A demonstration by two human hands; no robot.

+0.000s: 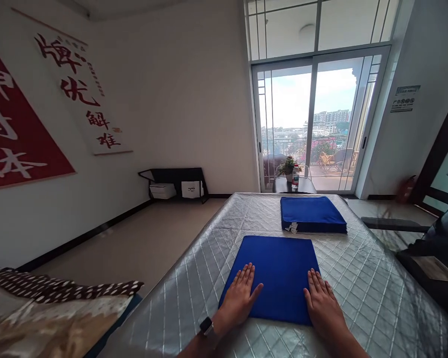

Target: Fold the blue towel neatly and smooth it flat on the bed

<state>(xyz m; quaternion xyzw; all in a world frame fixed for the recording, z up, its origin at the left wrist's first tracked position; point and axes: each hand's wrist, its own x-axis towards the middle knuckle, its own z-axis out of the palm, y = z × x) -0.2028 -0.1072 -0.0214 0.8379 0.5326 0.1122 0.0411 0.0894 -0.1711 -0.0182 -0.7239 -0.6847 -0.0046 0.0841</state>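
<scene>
A flat blue folded cloth (278, 278), roughly square, lies in front of me on the silver quilted table cover (186, 283). My left hand (241, 293) rests flat on its left part, fingers stretched out and thumb apart; a dark watch is on that wrist. Along the cloth's right edge lies my right hand (323, 301), palm down with fingers extended, partly over the edge. Neither hand grips anything. Farther back on the table sits a stack of similar blue cloths (312, 211), with white tags showing at its front left corner.
Behind the table, a small dark stand (309, 186) holds a potted plant (288, 169) and a bottle (295, 178). A low black rack (175, 176) with white boxes stands by the left wall. Patterned fabric (59, 318) lies at lower left, dark seating (433, 248) at right.
</scene>
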